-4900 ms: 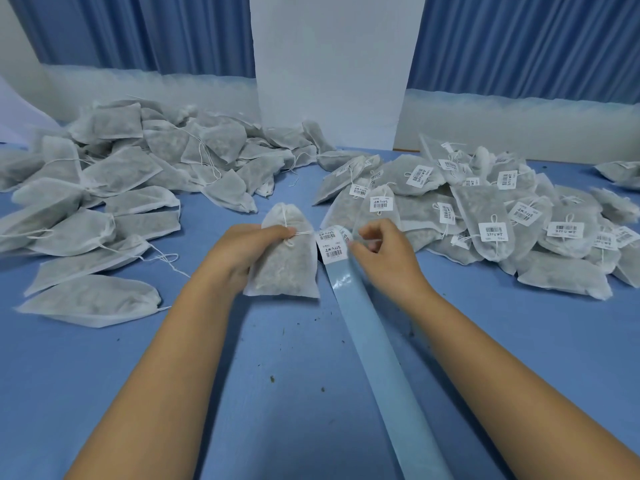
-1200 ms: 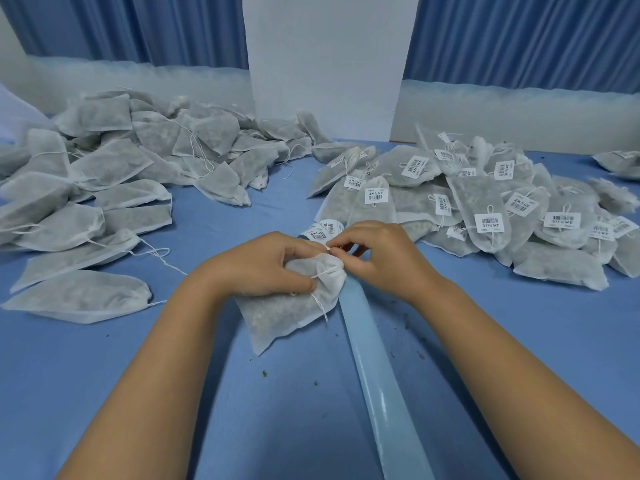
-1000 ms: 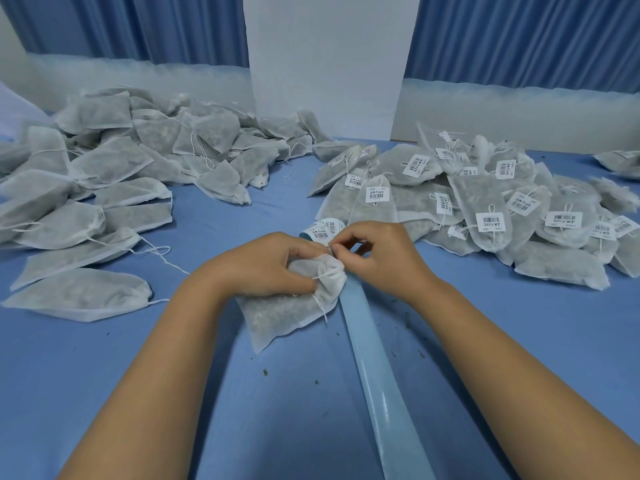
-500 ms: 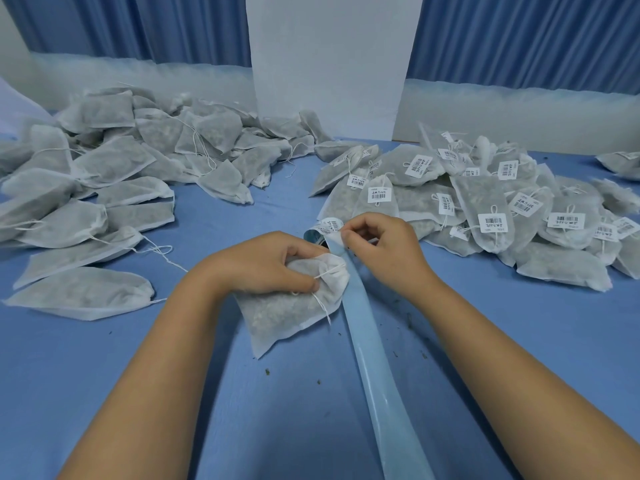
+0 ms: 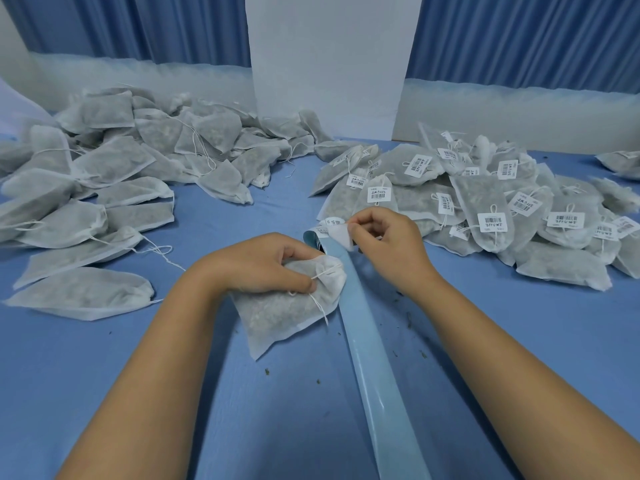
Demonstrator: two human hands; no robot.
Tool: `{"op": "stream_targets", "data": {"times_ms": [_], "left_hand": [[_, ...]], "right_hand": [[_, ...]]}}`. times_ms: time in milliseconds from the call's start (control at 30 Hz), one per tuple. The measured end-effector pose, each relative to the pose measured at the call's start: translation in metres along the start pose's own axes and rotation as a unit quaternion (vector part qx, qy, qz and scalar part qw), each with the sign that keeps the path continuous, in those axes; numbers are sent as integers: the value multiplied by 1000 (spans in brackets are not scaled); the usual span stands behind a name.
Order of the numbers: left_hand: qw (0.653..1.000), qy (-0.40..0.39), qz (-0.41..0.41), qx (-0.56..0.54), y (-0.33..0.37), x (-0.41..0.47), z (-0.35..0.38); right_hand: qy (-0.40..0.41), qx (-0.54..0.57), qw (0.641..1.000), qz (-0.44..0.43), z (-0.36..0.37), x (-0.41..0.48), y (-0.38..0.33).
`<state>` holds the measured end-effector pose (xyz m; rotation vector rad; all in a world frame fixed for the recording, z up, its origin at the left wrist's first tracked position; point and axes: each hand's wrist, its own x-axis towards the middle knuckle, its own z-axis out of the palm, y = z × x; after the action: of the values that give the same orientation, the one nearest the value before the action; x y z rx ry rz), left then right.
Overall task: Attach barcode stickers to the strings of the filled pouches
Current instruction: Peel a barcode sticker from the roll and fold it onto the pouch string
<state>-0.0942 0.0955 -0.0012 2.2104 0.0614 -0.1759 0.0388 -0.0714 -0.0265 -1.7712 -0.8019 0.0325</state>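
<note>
My left hand (image 5: pixel 263 263) presses a filled white pouch (image 5: pixel 287 311) flat on the blue table and pinches its drawstring (image 5: pixel 320 304) near the gathered neck. My right hand (image 5: pixel 388 242) pinches a white barcode sticker (image 5: pixel 341 235), half lifted off the top end of a long light-blue backing strip (image 5: pixel 372 358). The sticker's plain underside faces me. The strip runs from between my hands down towards me. More stickers (image 5: pixel 332 222) sit on the curled end of the strip just behind.
A heap of unlabelled pouches (image 5: pixel 114 174) covers the left of the table. A heap of labelled pouches (image 5: pixel 491 209) lies at the right, close behind my right hand. A white panel (image 5: pixel 329 64) and blue curtains stand at the back. Small crumbs dot the table.
My right hand left the pouch's neck, moved up to the strip's end and peeled a sticker partly off. My left hand stayed on the pouch, holding the string.
</note>
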Motion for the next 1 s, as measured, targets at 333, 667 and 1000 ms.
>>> {"op": "stream_targets", "data": {"times_ms": [333, 667, 1000], "left_hand": [[977, 28, 3, -213, -11, 5, -4], [969, 24, -12, -245, -16, 11, -2], [967, 16, -26, -254, -18, 12, -3]], "right_hand": [[-19, 4, 1000, -14, -1, -1, -3], [-15, -7, 1000, -23, -1, -1, -1], [49, 56, 995, 64, -3, 5, 2]]}}
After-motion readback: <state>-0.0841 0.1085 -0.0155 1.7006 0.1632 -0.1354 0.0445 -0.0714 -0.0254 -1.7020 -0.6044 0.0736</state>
